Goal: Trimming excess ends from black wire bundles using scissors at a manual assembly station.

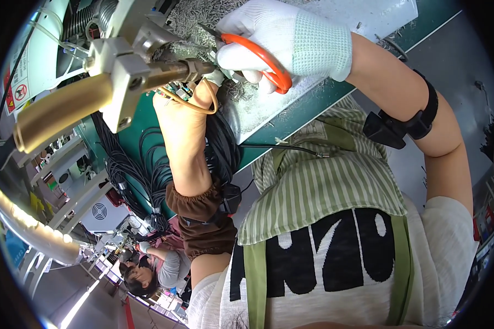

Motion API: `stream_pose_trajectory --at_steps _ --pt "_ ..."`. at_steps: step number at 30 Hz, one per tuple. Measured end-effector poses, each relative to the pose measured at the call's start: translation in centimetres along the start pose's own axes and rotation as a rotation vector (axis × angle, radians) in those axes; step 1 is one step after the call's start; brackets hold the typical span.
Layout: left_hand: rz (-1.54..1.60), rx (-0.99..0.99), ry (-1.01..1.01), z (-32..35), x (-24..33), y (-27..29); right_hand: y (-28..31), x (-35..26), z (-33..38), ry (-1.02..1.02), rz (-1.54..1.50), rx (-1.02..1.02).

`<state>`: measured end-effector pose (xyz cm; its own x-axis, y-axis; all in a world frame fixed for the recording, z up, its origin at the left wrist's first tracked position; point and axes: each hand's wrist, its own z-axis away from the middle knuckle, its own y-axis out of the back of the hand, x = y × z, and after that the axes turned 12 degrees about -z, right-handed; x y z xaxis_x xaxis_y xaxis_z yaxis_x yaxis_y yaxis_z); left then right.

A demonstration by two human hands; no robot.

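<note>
Right hand (pixel 282 41): gloved in white, closed around orange-handled scissors (pixel 258 60), held over a grey tray (pixel 263 109) of metal bits.
Left hand (pixel 195 90): mostly hidden beside the machine's brass nozzle (pixel 175 71); grip cannot be told.
Black cables (pixel 148 159): heaped on the green worktop (pixel 307 104).

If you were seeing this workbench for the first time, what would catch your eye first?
Top centre, the white-gloved right hand grips orange-handled scissors over a tray of metal scraps. Left of it, a brass-coloured cylinder juts from a machine. The bare left hand reaches up beside a black cable bundle.
</note>
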<state>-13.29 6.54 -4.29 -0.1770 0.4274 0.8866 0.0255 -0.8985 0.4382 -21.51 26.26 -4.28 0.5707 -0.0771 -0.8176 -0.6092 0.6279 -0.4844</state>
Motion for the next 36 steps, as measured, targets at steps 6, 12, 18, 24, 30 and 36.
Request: stream_pose_trajectory --at_steps 6,12,18,24,30,36 --pt "0.016 0.056 0.029 -0.8 -0.9 -0.2 0.3 -0.1 -0.5 0.034 0.084 -0.024" --pt "0.304 0.086 0.155 1.4 -0.1 -0.1 1.7 3.1 -2.4 0.020 -0.526 -0.059" --pt "0.153 -0.013 0.130 6.5 2.4 -2.5 -2.5 3.6 5.4 0.774 0.860 0.337" --pt "0.184 -0.017 0.116 7.0 3.4 -2.4 -3.6 2.8 5.8 0.561 0.610 0.257" --pt "-0.022 0.067 -0.260 7.8 3.0 -3.1 -1.7 2.4 6.5 0.135 0.248 -0.126" --pt "-0.396 -0.152 -0.676 6.5 2.0 -2.6 -0.5 2.6 8.1 -0.031 -0.067 -0.167"
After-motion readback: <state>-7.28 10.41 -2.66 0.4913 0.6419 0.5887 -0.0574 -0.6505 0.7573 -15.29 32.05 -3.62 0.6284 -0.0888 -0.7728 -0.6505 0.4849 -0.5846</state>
